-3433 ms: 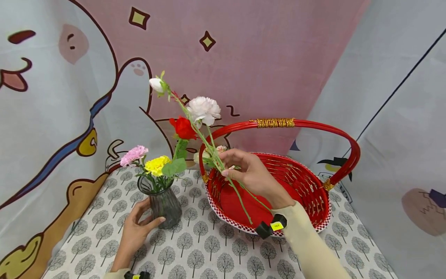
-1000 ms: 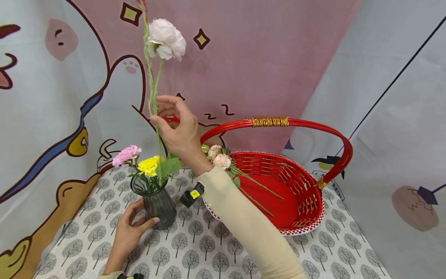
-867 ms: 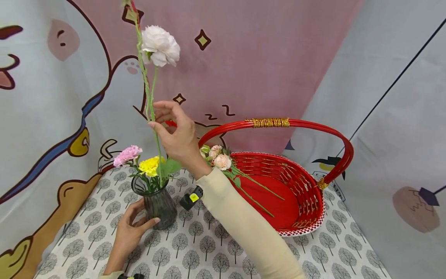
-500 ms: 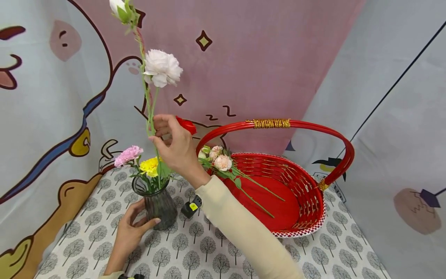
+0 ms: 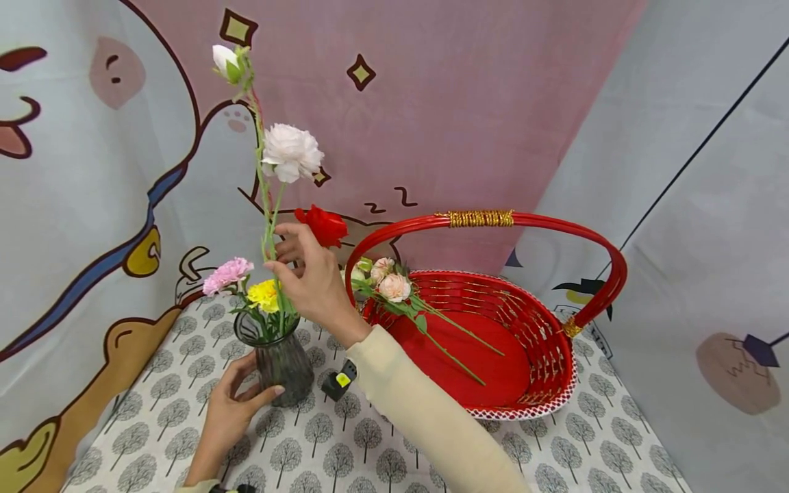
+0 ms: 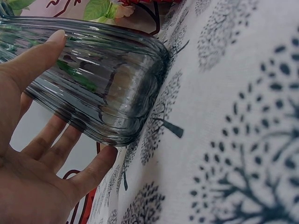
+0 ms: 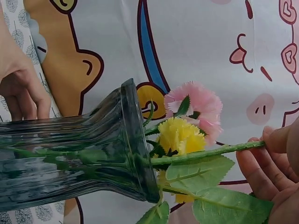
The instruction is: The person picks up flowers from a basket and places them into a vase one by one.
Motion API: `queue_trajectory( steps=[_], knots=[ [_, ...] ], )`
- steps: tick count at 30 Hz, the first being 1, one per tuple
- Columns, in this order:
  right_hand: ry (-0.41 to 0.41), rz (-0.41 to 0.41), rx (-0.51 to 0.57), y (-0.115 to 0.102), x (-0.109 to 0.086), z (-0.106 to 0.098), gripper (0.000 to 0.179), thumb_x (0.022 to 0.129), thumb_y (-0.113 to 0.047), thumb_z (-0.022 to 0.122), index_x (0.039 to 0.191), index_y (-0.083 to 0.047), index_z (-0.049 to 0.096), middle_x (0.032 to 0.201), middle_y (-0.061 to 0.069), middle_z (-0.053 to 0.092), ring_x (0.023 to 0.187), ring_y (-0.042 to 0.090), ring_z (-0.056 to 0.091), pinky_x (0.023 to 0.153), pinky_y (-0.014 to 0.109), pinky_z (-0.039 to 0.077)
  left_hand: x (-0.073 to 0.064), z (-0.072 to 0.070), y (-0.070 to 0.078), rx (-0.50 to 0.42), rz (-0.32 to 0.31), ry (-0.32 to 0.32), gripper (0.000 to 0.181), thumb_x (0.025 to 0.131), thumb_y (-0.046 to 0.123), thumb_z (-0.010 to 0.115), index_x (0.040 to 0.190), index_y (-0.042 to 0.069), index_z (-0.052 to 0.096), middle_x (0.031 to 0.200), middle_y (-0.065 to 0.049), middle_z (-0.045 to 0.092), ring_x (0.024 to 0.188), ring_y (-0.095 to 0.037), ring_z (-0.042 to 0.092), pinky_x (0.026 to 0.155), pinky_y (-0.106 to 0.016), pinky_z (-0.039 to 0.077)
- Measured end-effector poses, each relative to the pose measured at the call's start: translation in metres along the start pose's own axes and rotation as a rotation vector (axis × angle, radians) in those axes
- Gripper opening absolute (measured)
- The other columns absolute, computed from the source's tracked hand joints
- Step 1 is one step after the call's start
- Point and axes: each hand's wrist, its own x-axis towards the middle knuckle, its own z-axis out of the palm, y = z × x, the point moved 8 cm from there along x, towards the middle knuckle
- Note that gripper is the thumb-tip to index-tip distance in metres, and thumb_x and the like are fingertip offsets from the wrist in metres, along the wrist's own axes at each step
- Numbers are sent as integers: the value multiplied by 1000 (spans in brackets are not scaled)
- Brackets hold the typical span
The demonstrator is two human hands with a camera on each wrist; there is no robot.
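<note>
The right wrist view crops the vase (image 7: 93, 158).

Tabletop cloth (image 5: 382, 472), white, printed with grey trees. Standing directly on it: one ribbed grey glass vase (image 5: 286, 370), upright, at left; one oval red woven basket (image 5: 553, 352), arch-handled, trimmed red and white, at right, apart.

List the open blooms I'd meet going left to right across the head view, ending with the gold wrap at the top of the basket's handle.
Pink bloom → yellow bloom → large white bloom → red bloom → peach blooms → gold wrap.
</note>
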Motion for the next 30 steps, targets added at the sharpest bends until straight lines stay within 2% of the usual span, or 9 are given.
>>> queue_trajectory(
  steps=[7, 14, 17, 22, 25, 30],
  knots=[
    [-21, 32, 22, 7, -4, 0, 46, 99, -16, 71, 140, -15, 50, 111, 5, 75, 95, 7, 70, 80, 11, 60, 0, 0, 0, -1, 2, -1, 79, 83, 25, 88, 151, 19, 48, 158, -1, 45, 124, 8, 46, 109, -38, 57],
    [-29, 87, 92, 13, -7, -1, 43, 99, -16, 71, 138, -17, 54, 113, 4, 75, 97, 6, 70, 84, 15, 62, 0, 0, 1, -5, -1, 1, 80, 82, 26, 89, 151, 20, 48, 158, -1, 44, 127, 1, 46, 110, -41, 56],
    [-31, 117, 116, 15, -8, 0, 32, 100, -16, 69, 131, -14, 61, 111, 4, 76, 96, 5, 71, 81, 16, 62, 0, 0, 0, -2, 2, 5, 79, 82, 25, 89, 150, 20, 49, 158, -1, 44, 127, 2, 46, 109, -40, 57],
    [-25, 155, 102, 19, -11, 2, 11, 100, -14, 67, 110, -12, 70, 100, 4, 78, 82, 5, 71, 71, 16, 61, 1, 0, 1, 6, 21, 10, 78, 83, 23, 88, 150, 19, 49, 156, -1, 46, 123, 8, 47, 108, -37, 58],
    [-40, 181, 89, 22, -15, 5, 14, 97, -14, 67, 111, -13, 70, 99, 3, 78, 85, 4, 69, 73, 14, 60, 0, 0, 1, 3, 27, 4, 78, 83, 24, 88, 150, 20, 49, 156, 0, 46, 123, 9, 47, 108, -37, 57],
    [-62, 224, 42, 25, -21, 11, 22, 98, -27, 71, 117, -16, 68, 103, -1, 78, 88, 4, 68, 76, 13, 59, 0, 0, 0, -8, 18, -8, 79, 83, 27, 88, 150, 22, 49, 157, 1, 45, 124, 8, 47, 108, -34, 58]
  ],
)
